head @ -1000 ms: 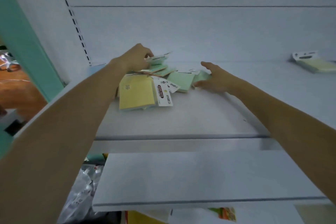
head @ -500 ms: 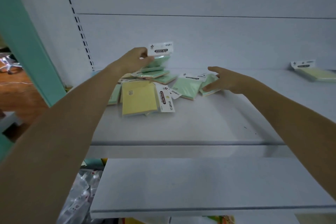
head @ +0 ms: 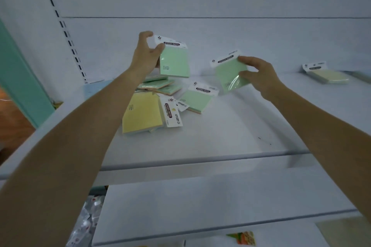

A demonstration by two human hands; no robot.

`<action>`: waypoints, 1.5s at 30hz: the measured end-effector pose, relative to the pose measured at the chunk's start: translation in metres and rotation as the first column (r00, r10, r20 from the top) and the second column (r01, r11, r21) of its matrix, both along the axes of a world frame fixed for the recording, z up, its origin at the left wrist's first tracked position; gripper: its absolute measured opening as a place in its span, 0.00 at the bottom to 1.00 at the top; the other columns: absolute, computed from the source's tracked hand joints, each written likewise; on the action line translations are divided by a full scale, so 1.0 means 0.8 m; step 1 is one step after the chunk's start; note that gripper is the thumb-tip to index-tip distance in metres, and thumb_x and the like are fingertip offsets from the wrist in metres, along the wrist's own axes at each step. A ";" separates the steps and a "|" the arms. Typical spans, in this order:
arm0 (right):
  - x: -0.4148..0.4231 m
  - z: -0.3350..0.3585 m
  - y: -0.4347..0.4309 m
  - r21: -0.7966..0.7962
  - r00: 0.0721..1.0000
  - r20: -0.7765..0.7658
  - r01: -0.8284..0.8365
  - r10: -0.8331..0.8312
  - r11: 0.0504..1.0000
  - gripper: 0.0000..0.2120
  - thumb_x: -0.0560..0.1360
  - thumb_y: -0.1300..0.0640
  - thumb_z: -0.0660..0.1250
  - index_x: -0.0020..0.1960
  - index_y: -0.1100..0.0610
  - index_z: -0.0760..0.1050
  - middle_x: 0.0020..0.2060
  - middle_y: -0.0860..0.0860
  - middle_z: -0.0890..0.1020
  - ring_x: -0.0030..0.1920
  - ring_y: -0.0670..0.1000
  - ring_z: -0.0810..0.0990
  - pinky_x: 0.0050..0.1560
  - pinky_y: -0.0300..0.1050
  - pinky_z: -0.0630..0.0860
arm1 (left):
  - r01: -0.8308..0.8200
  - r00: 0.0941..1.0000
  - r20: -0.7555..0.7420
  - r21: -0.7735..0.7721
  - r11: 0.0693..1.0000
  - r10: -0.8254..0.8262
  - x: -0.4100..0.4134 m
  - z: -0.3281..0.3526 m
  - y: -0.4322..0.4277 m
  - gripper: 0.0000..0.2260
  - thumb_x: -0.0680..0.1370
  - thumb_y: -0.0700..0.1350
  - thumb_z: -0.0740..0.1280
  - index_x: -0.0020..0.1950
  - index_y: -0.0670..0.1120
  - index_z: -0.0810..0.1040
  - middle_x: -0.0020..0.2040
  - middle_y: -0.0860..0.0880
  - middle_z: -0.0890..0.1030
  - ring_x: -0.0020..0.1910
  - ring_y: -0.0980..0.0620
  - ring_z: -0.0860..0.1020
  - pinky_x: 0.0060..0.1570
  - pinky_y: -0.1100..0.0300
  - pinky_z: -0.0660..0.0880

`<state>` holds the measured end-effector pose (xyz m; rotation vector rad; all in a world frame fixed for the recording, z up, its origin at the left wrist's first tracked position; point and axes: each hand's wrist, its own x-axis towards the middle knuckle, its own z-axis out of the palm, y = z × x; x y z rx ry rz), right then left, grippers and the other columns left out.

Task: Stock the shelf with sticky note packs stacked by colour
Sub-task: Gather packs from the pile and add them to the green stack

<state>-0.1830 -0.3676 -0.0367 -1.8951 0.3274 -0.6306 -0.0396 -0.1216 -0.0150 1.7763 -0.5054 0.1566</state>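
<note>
Both green packs have come up off the shelf (head: 230, 130) since a moment ago: my left hand (head: 145, 56) pinches one green pack (head: 175, 60) by its card header, my right hand (head: 259, 74) grips another green pack (head: 230, 74) by its edge. Light, stiff, probably slick in wrap.

A pile of packs (head: 142, 114) lies left on the shelf (head: 220, 138), a lone pack (head: 328, 77) far right. The left grip (head: 146, 58) holds a raised pack (head: 175, 62) above the pile; the right grip (head: 261, 76) holds a second pack (head: 230, 76) to its right.
</note>
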 end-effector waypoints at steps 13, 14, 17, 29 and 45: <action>-0.110 -0.019 -0.136 0.129 0.997 -0.001 0.079 -0.080 0.989 0.21 0.73 0.70 0.64 0.65 0.58 0.72 0.57 0.50 0.74 0.54 0.50 0.74 0.64 0.49 0.72 | 0.270 0.962 -0.076 0.084 0.959 -0.264 -0.095 -0.001 -0.176 0.08 0.78 0.41 0.63 0.55 0.42 0.74 0.50 0.46 0.75 0.38 0.55 0.77 0.28 0.72 0.76; -0.122 -0.020 -0.154 0.128 0.996 0.003 0.084 -0.085 0.988 0.21 0.73 0.70 0.64 0.65 0.59 0.72 0.56 0.50 0.74 0.54 0.50 0.74 0.64 0.49 0.72 | 0.290 0.953 -0.108 0.076 0.954 -0.282 -0.105 -0.003 -0.195 0.10 0.77 0.39 0.64 0.59 0.40 0.73 0.52 0.45 0.74 0.38 0.56 0.77 0.29 0.72 0.77; -0.162 -0.020 -0.216 0.128 0.994 0.006 0.110 -0.111 0.986 0.22 0.72 0.69 0.64 0.65 0.58 0.72 0.56 0.50 0.73 0.54 0.50 0.73 0.62 0.50 0.72 | 0.301 0.947 -0.138 0.062 0.952 -0.290 -0.140 -0.010 -0.254 0.16 0.76 0.34 0.64 0.63 0.37 0.71 0.55 0.44 0.72 0.41 0.51 0.77 0.30 0.71 0.78; -0.297 -0.028 -0.451 0.201 0.969 -0.102 0.242 -0.226 0.949 0.21 0.74 0.68 0.64 0.66 0.59 0.70 0.65 0.56 0.73 0.55 0.52 0.75 0.57 0.42 0.76 | 0.259 0.949 -0.178 -0.030 0.965 -0.260 -0.252 -0.029 -0.491 0.15 0.77 0.32 0.60 0.64 0.34 0.71 0.64 0.37 0.74 0.56 0.45 0.76 0.55 0.57 0.76; -0.261 -0.001 -0.648 0.042 0.946 -0.164 0.290 -0.279 0.956 0.22 0.75 0.68 0.62 0.68 0.61 0.68 0.67 0.57 0.71 0.62 0.55 0.73 0.69 0.49 0.68 | 0.337 0.934 -0.116 -0.040 0.941 -0.339 -0.205 -0.015 -0.714 0.15 0.78 0.33 0.60 0.65 0.34 0.71 0.64 0.36 0.74 0.53 0.50 0.74 0.37 0.73 0.75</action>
